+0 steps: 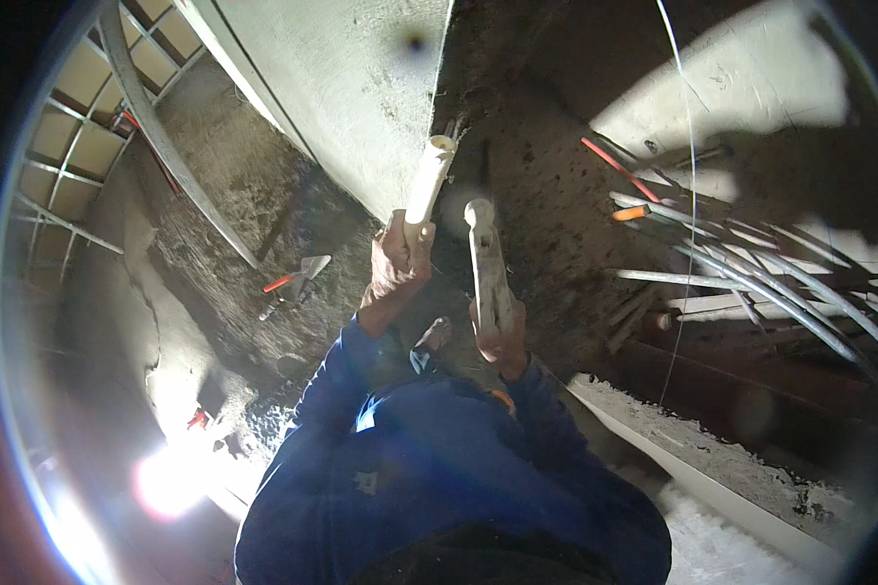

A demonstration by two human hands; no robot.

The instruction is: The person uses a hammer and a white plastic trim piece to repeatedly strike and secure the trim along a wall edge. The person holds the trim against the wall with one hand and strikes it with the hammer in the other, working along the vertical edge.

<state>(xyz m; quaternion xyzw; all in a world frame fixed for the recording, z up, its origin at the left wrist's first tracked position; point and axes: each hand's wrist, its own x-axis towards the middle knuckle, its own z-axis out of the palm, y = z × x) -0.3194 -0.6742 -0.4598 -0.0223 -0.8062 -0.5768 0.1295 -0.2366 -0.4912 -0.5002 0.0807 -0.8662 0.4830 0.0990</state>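
Note:
My left hand [400,255] is wrapped round a short white tube [429,180], which looks like plastic pipe. The tube's open end tilts up and away from me, close to the edge of a pale plastered surface [361,88]. To the right, my right hand [501,339] grips the near end of a long, narrow, pale tool [488,258] with a rounded far end. Its exact kind I cannot make out. The tool and the tube are apart, both held out in front of my body.
On the rough, dirty floor at left lies a small trowel [312,266] with a red handle. Several metal tubes [751,278] are heaped at right. A thin white cord [691,175] runs down past them. A bright lamp [174,480] glares at lower left; a mortar-crusted board [693,444] lies lower right.

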